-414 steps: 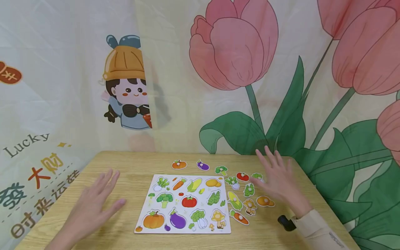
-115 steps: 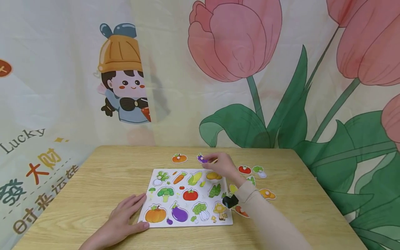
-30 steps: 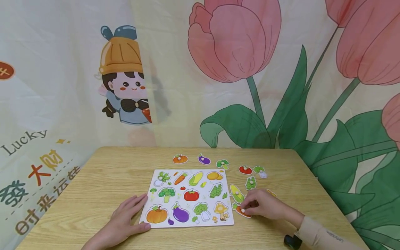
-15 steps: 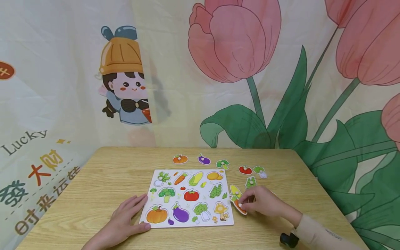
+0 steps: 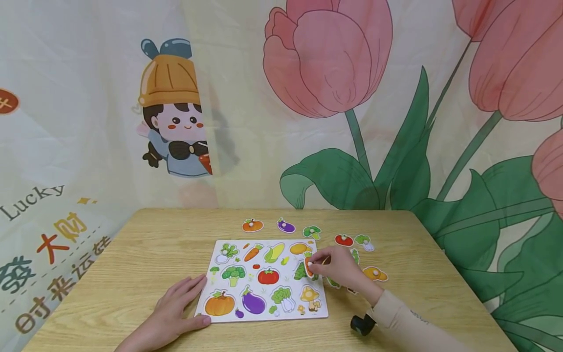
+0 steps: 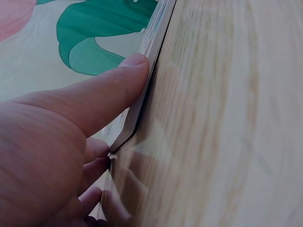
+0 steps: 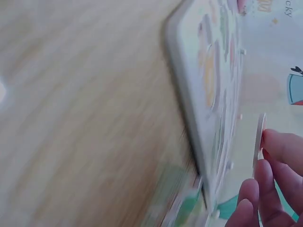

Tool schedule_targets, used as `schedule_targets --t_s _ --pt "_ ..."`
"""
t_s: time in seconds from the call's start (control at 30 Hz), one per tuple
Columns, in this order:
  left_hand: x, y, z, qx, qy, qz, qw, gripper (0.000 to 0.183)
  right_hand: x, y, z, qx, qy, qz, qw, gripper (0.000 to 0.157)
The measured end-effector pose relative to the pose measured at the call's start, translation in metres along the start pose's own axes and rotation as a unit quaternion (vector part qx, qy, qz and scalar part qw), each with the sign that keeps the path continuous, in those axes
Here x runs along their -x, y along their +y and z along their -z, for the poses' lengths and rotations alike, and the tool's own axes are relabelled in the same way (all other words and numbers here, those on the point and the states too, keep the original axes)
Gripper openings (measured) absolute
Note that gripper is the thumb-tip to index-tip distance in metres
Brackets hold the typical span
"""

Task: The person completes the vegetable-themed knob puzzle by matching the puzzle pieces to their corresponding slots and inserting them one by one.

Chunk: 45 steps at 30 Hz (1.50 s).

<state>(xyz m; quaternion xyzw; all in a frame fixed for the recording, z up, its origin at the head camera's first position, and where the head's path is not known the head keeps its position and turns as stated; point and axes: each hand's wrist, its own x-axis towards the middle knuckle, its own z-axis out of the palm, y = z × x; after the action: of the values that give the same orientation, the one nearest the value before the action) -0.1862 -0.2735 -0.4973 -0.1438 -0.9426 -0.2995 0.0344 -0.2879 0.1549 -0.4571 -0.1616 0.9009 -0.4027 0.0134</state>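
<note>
And there hung the carrot piece (image 5: 308, 271), pinched tight by the right hand (image 5: 340, 266), over the board (image 5: 288, 274) near three o'clock; nothing looked seated, and the rest lay loose from the pumpkin piece (image 5: 248, 228) at twelve to the yellow-orange piece (image 5: 370, 275) at three, so it seemed early; the left hand (image 5: 178, 305), gripping nothing, touched the board at eight; only the right wrist view caught the carrot piece edge-on, clear above!

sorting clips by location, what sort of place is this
Probably an indoor play or filming corner: a light wood-grain table, a white rectangular vegetable puzzle board and a pale tulip-printed cloth-like backdrop. The wider room is out of view.
</note>
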Motion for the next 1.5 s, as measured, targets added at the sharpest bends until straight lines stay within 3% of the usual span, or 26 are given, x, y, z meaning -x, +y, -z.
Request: schedule_targets --t_s 0.3,0.57,1.03,1.17,1.5 --pt "-0.001 0.001 -0.001 0.002 -0.004 -0.001 1.0 0.098 -0.03 -0.02 -0.035 -0.024 0.034 -0.041 0.998 0.007" --pt "-0.002 -0.001 -0.001 0.001 -0.009 0.004 0.9999 0.098 -0.046 -0.038 -0.058 -0.042 0.062 -0.047 0.996 0.007" --pt "-0.004 -0.003 -0.002 -0.01 -0.008 -0.002 0.9999 0.097 -0.07 -0.067 -0.095 -0.09 0.075 -0.085 0.99 0.007" --pt "-0.002 -0.002 -0.002 -0.005 -0.003 -0.006 1.0 0.097 -0.076 -0.072 -0.107 -0.104 0.072 -0.103 0.987 0.007" --pt "-0.001 -0.001 0.0 0.003 -0.008 -0.001 1.0 0.097 -0.085 -0.075 -0.126 -0.091 0.101 -0.101 0.986 0.006"
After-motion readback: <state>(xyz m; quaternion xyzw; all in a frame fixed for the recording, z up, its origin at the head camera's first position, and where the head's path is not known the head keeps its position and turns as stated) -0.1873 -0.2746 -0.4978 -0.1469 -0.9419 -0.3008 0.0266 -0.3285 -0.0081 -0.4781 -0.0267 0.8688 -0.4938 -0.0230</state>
